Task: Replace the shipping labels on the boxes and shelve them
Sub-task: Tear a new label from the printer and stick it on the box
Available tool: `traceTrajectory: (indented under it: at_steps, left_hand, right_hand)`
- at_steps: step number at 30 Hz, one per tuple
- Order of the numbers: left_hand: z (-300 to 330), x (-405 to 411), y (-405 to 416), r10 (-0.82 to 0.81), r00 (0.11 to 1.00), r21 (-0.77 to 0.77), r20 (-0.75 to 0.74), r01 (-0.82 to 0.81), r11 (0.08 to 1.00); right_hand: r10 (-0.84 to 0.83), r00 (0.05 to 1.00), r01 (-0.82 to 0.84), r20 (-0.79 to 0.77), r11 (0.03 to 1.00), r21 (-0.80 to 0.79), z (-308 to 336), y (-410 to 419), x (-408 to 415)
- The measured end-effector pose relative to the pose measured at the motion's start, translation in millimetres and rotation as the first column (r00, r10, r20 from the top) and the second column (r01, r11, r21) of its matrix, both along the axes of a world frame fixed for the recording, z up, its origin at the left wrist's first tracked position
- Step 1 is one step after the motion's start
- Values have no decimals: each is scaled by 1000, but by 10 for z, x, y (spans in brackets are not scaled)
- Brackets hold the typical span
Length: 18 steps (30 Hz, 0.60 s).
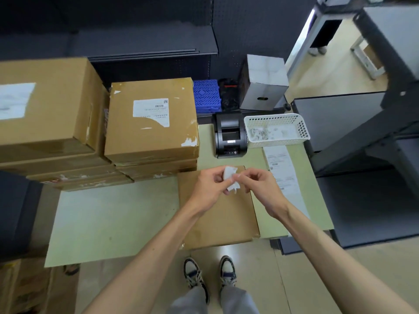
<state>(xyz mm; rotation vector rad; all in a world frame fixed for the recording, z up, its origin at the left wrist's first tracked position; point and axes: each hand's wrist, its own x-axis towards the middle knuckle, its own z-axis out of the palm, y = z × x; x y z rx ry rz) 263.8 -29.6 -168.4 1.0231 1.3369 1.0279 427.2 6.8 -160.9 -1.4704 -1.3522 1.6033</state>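
Note:
A flat brown box lies on the pale green table in front of me, its top bare of any label. Above it my left hand and my right hand both pinch a crumpled white piece of label paper between fingertips. A strip of printed shipping labels lies on the table to the right of the box. A stack of brown boxes at the table's back left carries a partly torn white label on its top box.
A black label printer and a white plastic basket with paper scraps stand at the table's back right. A larger box stack fills the far left. Dark shelving stands to the right; a blue crate and grey box sit behind.

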Motion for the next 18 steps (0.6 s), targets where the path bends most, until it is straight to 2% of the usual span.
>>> traceTrajectory:
  at_steps: [2,4,6,8,13,18]
  left_hand:
    - [18,-1,11,52,998,-35,43,-51,998]
    - [45,9,27,89,991,-66,98,-83,994]
    - [64,49,49,98,989,-60,109,-92,994]
    - [56,114,78,75,994,-27,85,-73,997]
    - [-33,284,180,-87,979,57,-184,99,993]
    - [-112,488,392,-286,819,87,-497,374,923]
  right_hand:
    - [-88,995,88,47,996,7,32,-17,-5]
    - [-54,997,57,49,997,-57,74,-39,-8]
    - [-16,1000,13,-24,993,-118,83,-59,-9]
    - [-58,994,44,-92,988,-147,52,-50,16]
    - [-167,973,134,-160,971,-199,16,98,221]
    - [-224,965,197,-136,963,-184,-74,415,510]
